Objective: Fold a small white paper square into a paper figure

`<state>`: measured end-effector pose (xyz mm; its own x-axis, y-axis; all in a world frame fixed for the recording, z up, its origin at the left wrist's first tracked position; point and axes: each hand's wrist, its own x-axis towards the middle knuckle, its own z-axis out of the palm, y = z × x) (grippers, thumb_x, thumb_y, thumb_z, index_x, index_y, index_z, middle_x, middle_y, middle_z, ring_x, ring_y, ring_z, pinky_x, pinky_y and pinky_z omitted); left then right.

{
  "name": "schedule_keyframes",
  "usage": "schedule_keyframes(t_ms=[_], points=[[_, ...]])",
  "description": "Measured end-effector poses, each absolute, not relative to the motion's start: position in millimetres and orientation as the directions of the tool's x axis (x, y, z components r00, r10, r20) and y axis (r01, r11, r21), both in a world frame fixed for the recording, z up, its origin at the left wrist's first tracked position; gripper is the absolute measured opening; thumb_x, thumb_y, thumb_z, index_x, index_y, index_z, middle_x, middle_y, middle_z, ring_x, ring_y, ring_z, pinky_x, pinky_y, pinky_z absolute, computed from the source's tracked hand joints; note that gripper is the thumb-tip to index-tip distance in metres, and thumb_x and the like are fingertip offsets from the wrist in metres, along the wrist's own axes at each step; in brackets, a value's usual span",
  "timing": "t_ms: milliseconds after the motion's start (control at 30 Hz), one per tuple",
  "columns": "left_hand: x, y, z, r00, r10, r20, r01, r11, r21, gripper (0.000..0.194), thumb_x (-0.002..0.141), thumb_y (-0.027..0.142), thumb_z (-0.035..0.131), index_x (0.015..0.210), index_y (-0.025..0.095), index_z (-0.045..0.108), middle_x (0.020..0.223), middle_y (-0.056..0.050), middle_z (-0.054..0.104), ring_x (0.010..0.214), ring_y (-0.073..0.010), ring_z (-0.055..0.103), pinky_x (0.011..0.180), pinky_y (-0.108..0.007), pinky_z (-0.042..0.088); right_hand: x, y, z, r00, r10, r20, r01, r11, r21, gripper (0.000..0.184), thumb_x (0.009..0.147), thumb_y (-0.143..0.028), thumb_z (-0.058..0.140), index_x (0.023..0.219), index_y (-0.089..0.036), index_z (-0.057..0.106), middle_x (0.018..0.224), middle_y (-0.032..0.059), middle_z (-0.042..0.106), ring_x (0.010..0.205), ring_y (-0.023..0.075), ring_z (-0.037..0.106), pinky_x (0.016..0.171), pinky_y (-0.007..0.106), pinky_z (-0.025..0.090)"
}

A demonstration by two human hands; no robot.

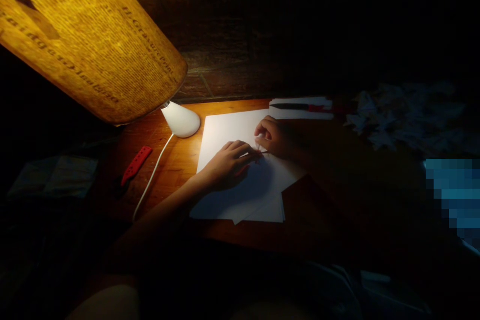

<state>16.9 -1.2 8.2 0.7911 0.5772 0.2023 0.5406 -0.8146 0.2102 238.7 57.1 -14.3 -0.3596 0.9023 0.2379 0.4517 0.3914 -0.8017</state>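
Observation:
My left hand [233,161] is over white sheets of paper [228,132], its fingers bent and drawn together at the tips. Close to its right, my right hand [275,136] is closed with thumb and fingers curled inward. The fingertips of both hands meet around a small, thin thing that I cannot make out; it is mostly hidden and in shadow. Beneath the hands the paper lies on a wooden table [221,107], several sheets at slightly different angles. A dark shadow of the hands falls across the lower sheets.
A lit lamp with a yellow printed shade [90,35] and white base [182,121] leans in at left. Its white cord [153,175] runs past a red strap [137,165]. Behind lie a black-and-red pen-like object [292,107] on paper and a pile of folded papers [405,115].

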Motion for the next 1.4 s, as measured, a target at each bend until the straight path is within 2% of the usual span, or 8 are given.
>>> schedule_keyframes(t_ms=[167, 400, 700, 967, 1167, 1400], points=[[16.0, -1.1, 7.6, 0.793, 0.582, 0.181, 0.549, -0.811, 0.202, 0.050, 0.102, 0.011, 0.055, 0.148, 0.028, 0.062, 0.127, -0.009, 0.071, 0.119, -0.0266, 0.060, 0.098, -0.042, 0.052, 241.6, 58.5, -14.9, -0.420, 0.882, 0.213, 0.432, 0.401, -0.808, 0.028, 0.069, -0.016, 0.077, 0.087, -0.024, 0.057, 0.097, 0.0025, 0.061, 0.078, 0.0182, 0.052, 0.073, 0.036, 0.045], [15.9, -1.0, 9.1, 0.801, 0.578, 0.158, 0.545, -0.812, 0.207, 0.050, 0.101, 0.009, 0.054, 0.148, 0.026, 0.063, 0.129, -0.010, 0.071, 0.119, -0.0273, 0.060, 0.100, -0.044, 0.052, 242.4, 61.1, -16.7, -0.428, 0.877, 0.217, 0.416, 0.405, -0.814, 0.032, 0.069, -0.012, 0.080, 0.090, -0.023, 0.060, 0.100, 0.0030, 0.062, 0.079, 0.0180, 0.051, 0.073, 0.036, 0.045], [15.9, -0.3, 6.3, 0.797, 0.574, 0.187, 0.538, -0.816, 0.209, 0.044, 0.102, 0.012, 0.055, 0.143, 0.024, 0.066, 0.128, -0.009, 0.072, 0.120, -0.0276, 0.060, 0.100, -0.044, 0.052, 241.4, 57.1, -13.6, -0.412, 0.879, 0.241, 0.447, 0.425, -0.787, 0.021, 0.076, -0.015, 0.071, 0.092, -0.022, 0.059, 0.099, 0.0045, 0.063, 0.078, 0.0184, 0.054, 0.074, 0.036, 0.046], [16.9, -0.9, 9.3, 0.795, 0.584, 0.164, 0.546, -0.806, 0.227, 0.049, 0.100, 0.009, 0.054, 0.145, 0.025, 0.066, 0.130, -0.009, 0.072, 0.121, -0.0275, 0.060, 0.103, -0.044, 0.052, 236.2, 61.0, -19.9, -0.367, 0.899, 0.240, 0.432, 0.393, -0.811, 0.029, 0.069, -0.016, 0.071, 0.093, -0.025, 0.058, 0.099, 0.0031, 0.066, 0.077, 0.0184, 0.053, 0.073, 0.035, 0.046], [16.2, 0.4, 6.2, 0.798, 0.574, 0.185, 0.538, -0.816, 0.212, 0.047, 0.100, 0.010, 0.054, 0.144, 0.024, 0.066, 0.130, -0.010, 0.072, 0.119, -0.0279, 0.060, 0.100, -0.045, 0.053, 233.9, 57.8, -19.8, -0.339, 0.902, 0.269, 0.457, 0.407, -0.791, 0.022, 0.077, -0.016, 0.070, 0.092, -0.025, 0.057, 0.101, 0.0053, 0.067, 0.079, 0.0195, 0.056, 0.077, 0.037, 0.048], [17.3, -0.2, 8.4, 0.792, 0.585, 0.175, 0.546, -0.807, 0.225, 0.051, 0.100, 0.009, 0.055, 0.146, 0.027, 0.065, 0.127, -0.009, 0.073, 0.121, -0.0276, 0.060, 0.102, -0.045, 0.053, 235.5, 57.3, -20.9, -0.351, 0.897, 0.269, 0.458, 0.415, -0.786, 0.026, 0.078, -0.016, 0.073, 0.098, -0.025, 0.060, 0.106, 0.0052, 0.069, 0.080, 0.0194, 0.057, 0.077, 0.037, 0.049]])
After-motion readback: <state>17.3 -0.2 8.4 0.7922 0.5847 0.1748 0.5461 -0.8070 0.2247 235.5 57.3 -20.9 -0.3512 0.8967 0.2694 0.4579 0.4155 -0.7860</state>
